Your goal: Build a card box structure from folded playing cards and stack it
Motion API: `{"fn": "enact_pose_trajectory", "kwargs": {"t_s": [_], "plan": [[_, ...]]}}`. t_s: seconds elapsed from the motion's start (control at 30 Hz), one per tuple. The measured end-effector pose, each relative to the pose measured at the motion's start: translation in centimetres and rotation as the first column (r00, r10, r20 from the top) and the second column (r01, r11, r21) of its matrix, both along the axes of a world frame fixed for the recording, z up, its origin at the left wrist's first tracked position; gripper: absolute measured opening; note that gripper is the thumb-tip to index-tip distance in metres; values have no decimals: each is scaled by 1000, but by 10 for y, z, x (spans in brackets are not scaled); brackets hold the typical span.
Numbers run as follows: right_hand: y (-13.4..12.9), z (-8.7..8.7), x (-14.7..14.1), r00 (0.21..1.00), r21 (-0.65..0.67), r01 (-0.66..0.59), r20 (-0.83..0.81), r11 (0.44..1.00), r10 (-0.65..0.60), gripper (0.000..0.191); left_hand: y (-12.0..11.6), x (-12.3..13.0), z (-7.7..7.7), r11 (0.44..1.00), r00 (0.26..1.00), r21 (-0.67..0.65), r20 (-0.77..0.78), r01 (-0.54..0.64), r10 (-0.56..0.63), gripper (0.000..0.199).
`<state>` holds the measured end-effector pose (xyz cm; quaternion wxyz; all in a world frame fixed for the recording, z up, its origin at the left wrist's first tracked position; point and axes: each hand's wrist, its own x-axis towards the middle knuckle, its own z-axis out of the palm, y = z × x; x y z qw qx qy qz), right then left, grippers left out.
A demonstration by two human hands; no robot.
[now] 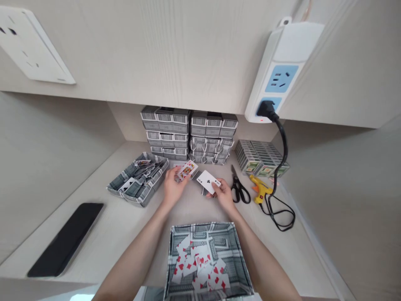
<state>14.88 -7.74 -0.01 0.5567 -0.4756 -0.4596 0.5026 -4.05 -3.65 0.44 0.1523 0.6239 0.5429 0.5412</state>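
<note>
A red-and-yellow face card [188,169] is pinched in my left hand [173,187], with more cards partly hidden beneath it. My right hand [224,195] grips a white playing card [206,182] with a club in its middle, thumb on its near corner. Under that card, a stack of grey-backed cards is partly visible; I cannot tell whether it is held or lies on the desk. Nearest my body, between my forearms, is an open box [242,261] made of folded cards, with several red-suit cards [203,267] scattered inside.
On the left, a divided card-made tray [142,196] holds loose cards, beyond a black phone [67,238]. Stacked card-made boxes [166,127] stand at the back. To the right are scissors [240,194], a corded yellow glue gun [260,190] and packed card decks [261,156].
</note>
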Motion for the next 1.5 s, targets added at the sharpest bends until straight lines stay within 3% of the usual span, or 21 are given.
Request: {"fn": "enact_pose_trajectory", "kwargs": {"t_s": [0.13,0.23,0.47,0.6,0.7,0.8,0.97,1.1,1.37,1.5], "plan": [[-1,1,-3,993,-15,-112,-22,994,112,39,-18,18,4,954,950,-32,-82,299,-301,42],[-2,2,-3,992,-10,-109,-58,994,108,39,-27,27,6,918,898,-87,-192,386,-396,46],[-5,6,-1,983,-34,-176,-58,984,174,44,-27,25,6,945,911,-99,-252,312,-327,48],[-4,3,-4,994,-35,-100,-35,994,99,37,-27,24,6,927,892,-107,-253,359,-375,47],[-1,0,-6,998,-33,-46,-32,998,45,32,-25,23,6,926,911,-137,-177,351,-372,37],[0,-2,-6,999,-30,-29,-33,999,28,32,-20,22,4,921,941,-208,0,330,-338,27],[3,-4,-4,998,-47,17,-65,999,-20,38,-14,24,-3,822,871,-320,319,470,-374,30],[5,-7,-3,995,-57,32,-93,998,-37,39,-14,26,-6,719,809,-386,385,578,-444,34],[1,-4,-5,998,-25,-62,-4,998,62,37,-13,23,-2,716,815,-392,321,577,-481,36],[1,-7,-6,999,-4,-35,36,999,36,36,-13,22,-4,711,811,-392,316,584,-493,31]]}}
